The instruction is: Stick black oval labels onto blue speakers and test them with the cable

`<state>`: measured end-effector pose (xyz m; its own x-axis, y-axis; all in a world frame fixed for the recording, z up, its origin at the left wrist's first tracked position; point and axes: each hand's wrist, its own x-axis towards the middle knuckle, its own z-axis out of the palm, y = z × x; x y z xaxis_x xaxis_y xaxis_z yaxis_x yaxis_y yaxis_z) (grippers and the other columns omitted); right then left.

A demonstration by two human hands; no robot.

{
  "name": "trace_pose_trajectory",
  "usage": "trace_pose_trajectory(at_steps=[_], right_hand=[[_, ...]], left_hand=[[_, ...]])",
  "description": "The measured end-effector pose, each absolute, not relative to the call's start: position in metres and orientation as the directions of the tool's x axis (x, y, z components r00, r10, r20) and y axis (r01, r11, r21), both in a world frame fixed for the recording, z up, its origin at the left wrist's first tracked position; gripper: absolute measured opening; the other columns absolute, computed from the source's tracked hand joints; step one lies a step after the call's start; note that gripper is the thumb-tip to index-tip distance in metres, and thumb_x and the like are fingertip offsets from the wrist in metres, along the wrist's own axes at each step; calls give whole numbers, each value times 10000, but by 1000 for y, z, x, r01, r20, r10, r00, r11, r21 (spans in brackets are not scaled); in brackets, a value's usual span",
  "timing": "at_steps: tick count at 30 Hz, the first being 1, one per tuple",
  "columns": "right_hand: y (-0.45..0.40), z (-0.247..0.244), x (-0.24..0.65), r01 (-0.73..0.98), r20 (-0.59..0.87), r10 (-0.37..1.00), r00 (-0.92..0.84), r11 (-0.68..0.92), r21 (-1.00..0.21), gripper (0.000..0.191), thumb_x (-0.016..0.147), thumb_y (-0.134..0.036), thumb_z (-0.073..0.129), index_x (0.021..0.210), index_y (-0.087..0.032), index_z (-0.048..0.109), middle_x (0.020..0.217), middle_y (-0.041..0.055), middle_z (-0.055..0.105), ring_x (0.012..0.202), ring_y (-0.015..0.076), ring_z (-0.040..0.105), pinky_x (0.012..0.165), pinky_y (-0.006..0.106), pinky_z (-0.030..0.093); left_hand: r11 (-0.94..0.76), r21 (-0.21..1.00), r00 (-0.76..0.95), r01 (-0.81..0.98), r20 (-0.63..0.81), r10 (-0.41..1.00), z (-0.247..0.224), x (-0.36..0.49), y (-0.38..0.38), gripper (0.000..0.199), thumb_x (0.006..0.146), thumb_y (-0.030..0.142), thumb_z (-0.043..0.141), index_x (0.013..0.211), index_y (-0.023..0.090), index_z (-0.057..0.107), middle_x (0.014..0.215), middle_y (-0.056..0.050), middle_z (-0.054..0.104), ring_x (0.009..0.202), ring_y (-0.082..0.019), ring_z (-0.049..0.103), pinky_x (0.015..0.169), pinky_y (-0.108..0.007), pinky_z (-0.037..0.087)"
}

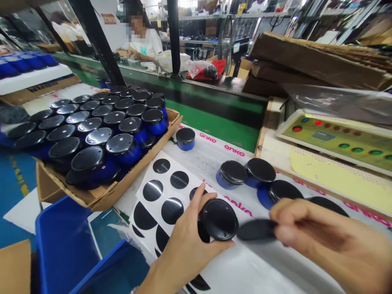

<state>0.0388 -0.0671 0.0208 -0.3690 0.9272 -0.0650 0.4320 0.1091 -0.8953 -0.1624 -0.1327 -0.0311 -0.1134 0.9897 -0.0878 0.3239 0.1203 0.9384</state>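
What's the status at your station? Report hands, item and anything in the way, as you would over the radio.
Left hand gripping black-lidded jar. Right hand pinching black round sticker. Sticker sheet under left hand. Blue jars just beyond right hand.

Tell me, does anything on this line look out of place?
Two leaning jars on the belt stand out: they tilt, showing their blue sides, unlike the upright rows in the box. A lone jar also stands by itself outside the box.
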Motion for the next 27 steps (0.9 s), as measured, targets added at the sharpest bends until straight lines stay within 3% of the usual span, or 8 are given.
trace_pose_trajectory(at_steps=[3, 9, 27], right_hand=[[-58, 16, 20, 303, -217, 863, -456, -79, -950, 305, 821, -501, 588, 702, -220, 588, 813, 8, 553, 707, 137, 529, 594, 212, 474], [-64, 0, -4, 172, -330, 812, -481, -282, -944, 339, 812, -510, 592, 710, -187, 570, 935, 30, 502, 798, 155, 516, 692, 245, 474], [-69, -9, -7, 276, -136, 886, -443, -9, -961, 324, 867, -449, 553, 662, -203, 507, 854, 12, 495, 820, 153, 513, 732, 266, 445]], left_hand=[[99, 936, -93, 337, -72, 993, -32, -163, -134, 1076, 647, 134, 783, 1389, 472, 82, 1336, 82, 514, 1207, -169, 510, 1013, -342, 414], [41, 940, -93, 338, -10, 996, -38, -162, -133, 1058, 644, 137, 793, 1388, 478, 121, 1313, 94, 526, 1185, -159, 525, 984, -310, 437], [10, 936, -91, 351, 24, 996, -36, -161, -133, 1005, 657, 156, 795, 1379, 460, 165, 1306, 101, 525, 1183, -142, 524, 999, -274, 428]])
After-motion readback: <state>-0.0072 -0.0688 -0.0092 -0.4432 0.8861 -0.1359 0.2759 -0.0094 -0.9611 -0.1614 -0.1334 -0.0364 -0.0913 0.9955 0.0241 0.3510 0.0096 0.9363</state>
